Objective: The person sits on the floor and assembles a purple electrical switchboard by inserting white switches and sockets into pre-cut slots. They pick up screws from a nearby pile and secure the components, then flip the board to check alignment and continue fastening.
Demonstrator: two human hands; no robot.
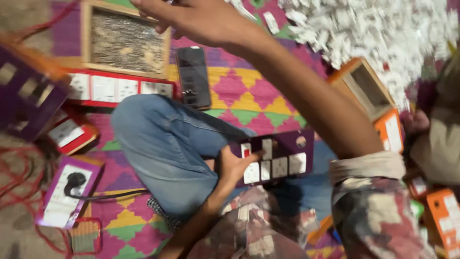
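My left hand (233,165) fingers grasp the purple rectangular switchboard panel (278,156) on my lap; my right hand (201,19) reaches far, fingers loosely spread, over the wooden tray of metal pins (125,41).

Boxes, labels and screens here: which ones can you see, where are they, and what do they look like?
Phone: on the mat beyond the knee, dark blank screen.
Purple switch board: on the lap, held by the left hand, white switches.
Purple boxed board: lower left, black plug on white panel.
Orange boxes: right edge, white labels.
Red tray: upper left, white switch plates.
Right hand: reaching over the top.
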